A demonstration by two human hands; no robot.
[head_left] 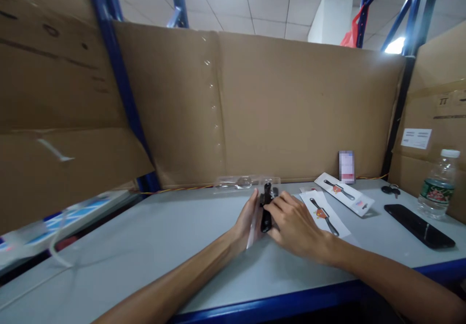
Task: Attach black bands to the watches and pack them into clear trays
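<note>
A black spokeshave [267, 219] with two handles stands tilted between my hands, above the grey tabletop. My left hand [246, 216] is closed around a clear plastic package piece [252, 230] on the tool's left side. From the right, my right hand [293, 221] pinches the spokeshave near its middle. The fingers partly hide the tool and the plastic, so I cannot tell whether the tool sits inside the plastic. Behind my hands lies another clear plastic blister shell [233, 183]. Beside my right hand is a white printed card [315, 213] with a picture of a spokeshave.
A white package [344, 194] with the same picture lies at the right. Beyond it stand a phone [346, 167], keys [391, 190], a black phone [418, 227] and a water bottle [437, 185]. Cardboard walls [291, 110] enclose the table. A white cable [54, 246] runs at left.
</note>
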